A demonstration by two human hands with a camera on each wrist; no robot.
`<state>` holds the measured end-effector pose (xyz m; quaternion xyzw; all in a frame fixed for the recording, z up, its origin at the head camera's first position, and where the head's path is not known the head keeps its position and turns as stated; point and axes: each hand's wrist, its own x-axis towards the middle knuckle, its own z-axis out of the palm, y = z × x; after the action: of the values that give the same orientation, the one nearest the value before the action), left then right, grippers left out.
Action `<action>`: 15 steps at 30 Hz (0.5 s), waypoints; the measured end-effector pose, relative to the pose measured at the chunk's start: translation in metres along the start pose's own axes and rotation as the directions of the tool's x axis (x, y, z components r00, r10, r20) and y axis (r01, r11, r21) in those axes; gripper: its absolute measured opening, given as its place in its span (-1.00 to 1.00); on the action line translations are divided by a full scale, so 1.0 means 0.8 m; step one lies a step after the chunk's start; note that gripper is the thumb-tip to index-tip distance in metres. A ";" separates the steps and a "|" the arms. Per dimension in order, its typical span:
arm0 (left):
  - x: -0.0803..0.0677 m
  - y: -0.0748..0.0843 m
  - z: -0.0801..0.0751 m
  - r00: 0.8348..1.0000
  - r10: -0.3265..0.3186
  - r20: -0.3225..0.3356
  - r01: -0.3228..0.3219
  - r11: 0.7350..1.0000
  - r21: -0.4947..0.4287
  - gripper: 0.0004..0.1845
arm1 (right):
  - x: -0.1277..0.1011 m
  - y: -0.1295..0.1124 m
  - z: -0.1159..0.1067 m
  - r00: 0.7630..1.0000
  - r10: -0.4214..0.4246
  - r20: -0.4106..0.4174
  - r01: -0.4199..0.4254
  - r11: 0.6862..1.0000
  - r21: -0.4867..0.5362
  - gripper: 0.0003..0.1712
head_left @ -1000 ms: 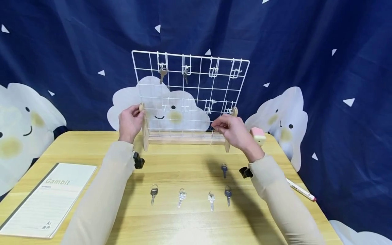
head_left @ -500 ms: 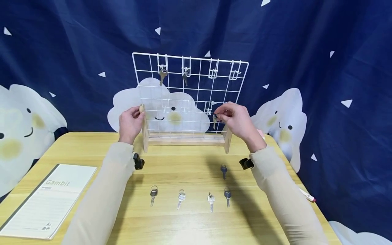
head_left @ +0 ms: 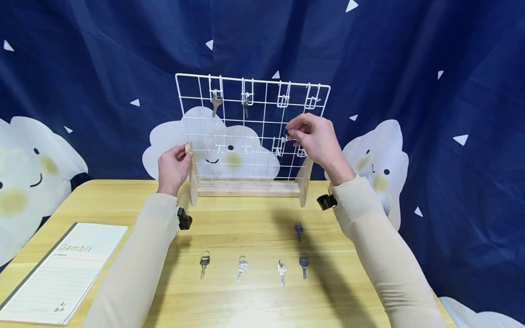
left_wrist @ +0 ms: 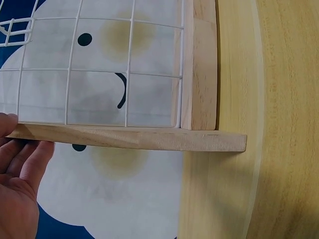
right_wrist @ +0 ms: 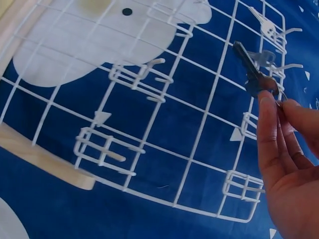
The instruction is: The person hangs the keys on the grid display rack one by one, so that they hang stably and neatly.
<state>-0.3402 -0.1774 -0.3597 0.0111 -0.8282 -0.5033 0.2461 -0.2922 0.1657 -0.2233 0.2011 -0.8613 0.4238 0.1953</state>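
Right grip: right hand [head_left: 317, 139] pinches a dark-headed key [right_wrist: 255, 74] by its ring, fingers [right_wrist: 271, 132] curled round it, raised in front of the white wire grid rack [head_left: 252, 130], right half, between the two hook rows.
Left grip: left hand [head_left: 174, 165] curled round the knob of the rack's left wooden post [head_left: 193, 175], bracing it.
Done: two keys hang on the top row, first hung key [head_left: 215, 102] and second hung key [head_left: 245, 102], on the two leftmost hooks.
Left: empty top hooks [head_left: 283, 99] to the right; lower-row hooks [right_wrist: 102, 147] all bare. Five keys lie on the counter [head_left: 246, 300]: silver-ringed key [head_left: 203, 262], pale key [head_left: 241, 266], white-headed key [head_left: 281, 269], blue-headed key [head_left: 303, 263], one further blue key [head_left: 298, 228] nearer the rack.
Judgement: under halfway.
Edges: hook prongs jut toward the person; rack's wooden base [left_wrist: 134, 138] sits near the counter's far edge.
Open room: bare counter between rack and key row. Booklet [head_left: 61, 269] well apart at the left corner.
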 end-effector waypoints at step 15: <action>0.001 -0.002 0.001 1.000 -0.014 0.005 0.014 1.000 -0.004 -0.64 | 0.038 -0.025 -0.009 0.990 0.017 -0.142 -0.008 0.998 0.060 -0.83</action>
<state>-0.3413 -0.1776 -0.3612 0.0150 -0.8278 -0.5067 0.2403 -0.3066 0.1548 -0.1904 0.1708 -0.8334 0.4636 0.2475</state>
